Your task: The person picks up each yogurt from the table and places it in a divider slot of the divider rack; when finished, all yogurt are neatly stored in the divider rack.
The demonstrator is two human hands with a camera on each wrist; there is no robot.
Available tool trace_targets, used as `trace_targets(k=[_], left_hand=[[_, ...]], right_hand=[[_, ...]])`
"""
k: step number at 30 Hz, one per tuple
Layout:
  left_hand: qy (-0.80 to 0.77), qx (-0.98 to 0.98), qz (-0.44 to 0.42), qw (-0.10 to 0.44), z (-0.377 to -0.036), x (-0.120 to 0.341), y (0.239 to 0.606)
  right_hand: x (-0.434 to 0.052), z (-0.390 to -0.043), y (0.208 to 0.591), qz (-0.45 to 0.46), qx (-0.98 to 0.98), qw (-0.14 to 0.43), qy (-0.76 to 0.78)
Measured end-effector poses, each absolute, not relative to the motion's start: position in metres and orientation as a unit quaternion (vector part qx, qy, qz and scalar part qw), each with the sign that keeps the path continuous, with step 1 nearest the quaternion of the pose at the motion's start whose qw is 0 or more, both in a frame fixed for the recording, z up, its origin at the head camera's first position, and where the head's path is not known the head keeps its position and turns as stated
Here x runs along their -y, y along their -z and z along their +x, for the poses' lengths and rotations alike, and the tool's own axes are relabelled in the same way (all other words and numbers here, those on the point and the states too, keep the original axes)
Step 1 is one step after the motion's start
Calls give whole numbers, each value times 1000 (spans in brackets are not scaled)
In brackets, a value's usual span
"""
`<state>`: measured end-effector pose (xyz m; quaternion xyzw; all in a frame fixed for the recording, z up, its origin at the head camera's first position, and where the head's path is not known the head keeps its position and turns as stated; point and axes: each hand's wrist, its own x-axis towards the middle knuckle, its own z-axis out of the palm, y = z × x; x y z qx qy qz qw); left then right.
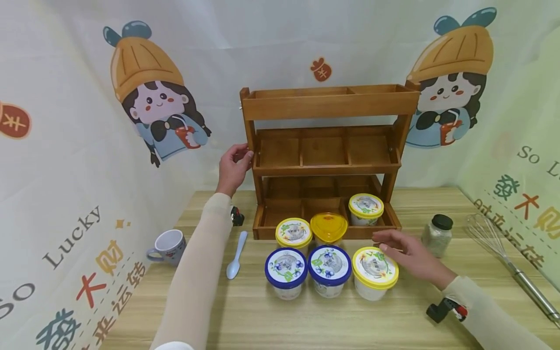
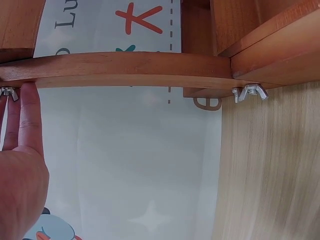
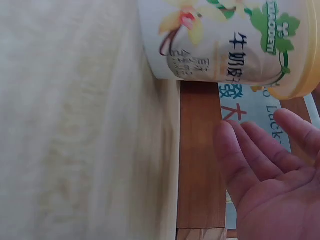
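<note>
Just left of the right hand (image 1: 413, 255), its flat grip holding nothing, stands the yellow-lidded yogurt cup (image 1: 375, 272), lower right of centre. Up at centre left, the left hand (image 1: 234, 167) rests straight fingers on the wooden rack (image 1: 328, 104).

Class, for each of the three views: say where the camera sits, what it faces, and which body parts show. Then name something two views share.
Head: looks forward and down at the wooden rack, showing both forearms, left hand and right hand.
Left wrist: beside the rack's side rail, fingers touching.
Right wrist: open hand near the yellow-lidded cup.
Shared: head and right wrist both show that cup.
</note>
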<state>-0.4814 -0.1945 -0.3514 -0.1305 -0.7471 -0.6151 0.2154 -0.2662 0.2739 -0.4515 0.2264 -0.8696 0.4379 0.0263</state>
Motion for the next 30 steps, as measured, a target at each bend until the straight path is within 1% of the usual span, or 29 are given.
trace_targets(k=[10, 18, 25, 30], left_hand=[[608, 751, -134, 220, -479, 194, 352], [609, 749, -135, 223, -480, 194, 353], [610, 742, -150, 236, -481, 194, 353], [611, 742, -148, 234, -481, 194, 355]], right_hand=[[-275, -247, 455, 260, 864, -33, -430], [-277, -239, 460, 272, 833, -54, -479], [-281, -237, 461, 276, 825, -51, -491], [-281, -236, 459, 277, 826, -44, -489]])
